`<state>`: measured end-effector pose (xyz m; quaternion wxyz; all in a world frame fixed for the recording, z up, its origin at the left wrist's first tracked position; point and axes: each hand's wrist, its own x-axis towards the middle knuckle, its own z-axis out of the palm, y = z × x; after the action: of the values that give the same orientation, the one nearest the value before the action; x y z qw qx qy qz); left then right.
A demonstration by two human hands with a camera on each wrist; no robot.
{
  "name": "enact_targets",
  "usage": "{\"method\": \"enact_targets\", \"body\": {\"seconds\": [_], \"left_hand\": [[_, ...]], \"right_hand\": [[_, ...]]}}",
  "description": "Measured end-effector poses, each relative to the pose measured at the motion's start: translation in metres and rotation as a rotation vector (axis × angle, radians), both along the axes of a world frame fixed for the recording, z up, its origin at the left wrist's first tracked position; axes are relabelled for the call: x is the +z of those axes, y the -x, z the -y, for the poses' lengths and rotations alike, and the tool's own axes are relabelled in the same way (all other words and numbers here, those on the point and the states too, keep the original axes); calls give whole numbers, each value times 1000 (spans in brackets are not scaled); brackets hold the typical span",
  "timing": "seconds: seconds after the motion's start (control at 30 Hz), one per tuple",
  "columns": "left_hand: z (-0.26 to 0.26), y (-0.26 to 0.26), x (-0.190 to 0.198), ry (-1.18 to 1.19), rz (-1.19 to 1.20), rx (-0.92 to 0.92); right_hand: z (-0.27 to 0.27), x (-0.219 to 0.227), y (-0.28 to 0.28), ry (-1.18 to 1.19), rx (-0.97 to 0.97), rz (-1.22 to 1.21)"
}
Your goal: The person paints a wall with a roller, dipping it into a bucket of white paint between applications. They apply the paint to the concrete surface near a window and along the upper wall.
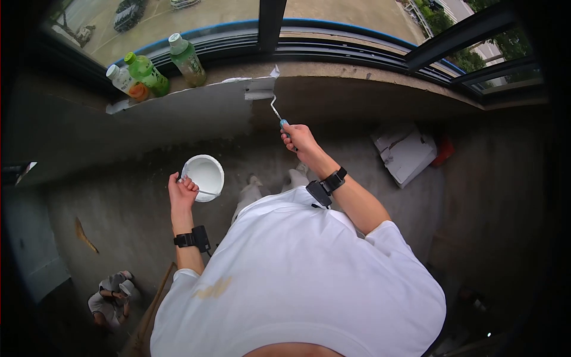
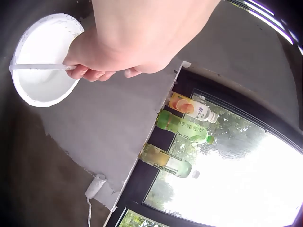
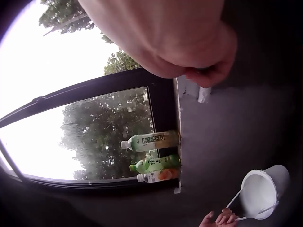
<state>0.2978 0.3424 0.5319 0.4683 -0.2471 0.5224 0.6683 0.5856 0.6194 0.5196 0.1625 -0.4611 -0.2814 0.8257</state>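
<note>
My left hand [image 1: 183, 191] grips the handle [image 2: 40, 67] of a white bucket [image 1: 222, 178] with white paint inside. The bucket hangs at my left, its mouth facing up. In my right hand [image 1: 299, 141] is a small paint roller by its blue handle [image 1: 284, 124]. Its white roller head [image 2: 96, 186] lies against the wall just under the window ledge, at the edge between the pale coated part [image 1: 208, 107] and the darker bare part [image 1: 333, 95]. In the right wrist view, my wrist and hand hide most of the roller's handle.
Three bottles stand on the ledge at left: an orange-labelled one [image 1: 128, 82], a green one [image 1: 147, 74] and a clear greenish one [image 1: 187, 60]. A flattened white carton [image 1: 407, 154] lies on the floor at right. Another person [image 1: 112, 300] crouches at lower left.
</note>
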Motion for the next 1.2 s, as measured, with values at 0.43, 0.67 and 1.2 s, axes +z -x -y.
{"method": "enact_targets", "body": {"seconds": [0.43,0.67,1.2], "left_hand": [[9,-6,-7,-54,-26,-13],[38,22,-29,-85,-3,-17],[94,41,-43,-61,-59,76]], "right_hand": [[21,-1,26,45,-21,4],[41,26,15,-13,-76,-172],[34,-41,56,36,-189,16]]}}
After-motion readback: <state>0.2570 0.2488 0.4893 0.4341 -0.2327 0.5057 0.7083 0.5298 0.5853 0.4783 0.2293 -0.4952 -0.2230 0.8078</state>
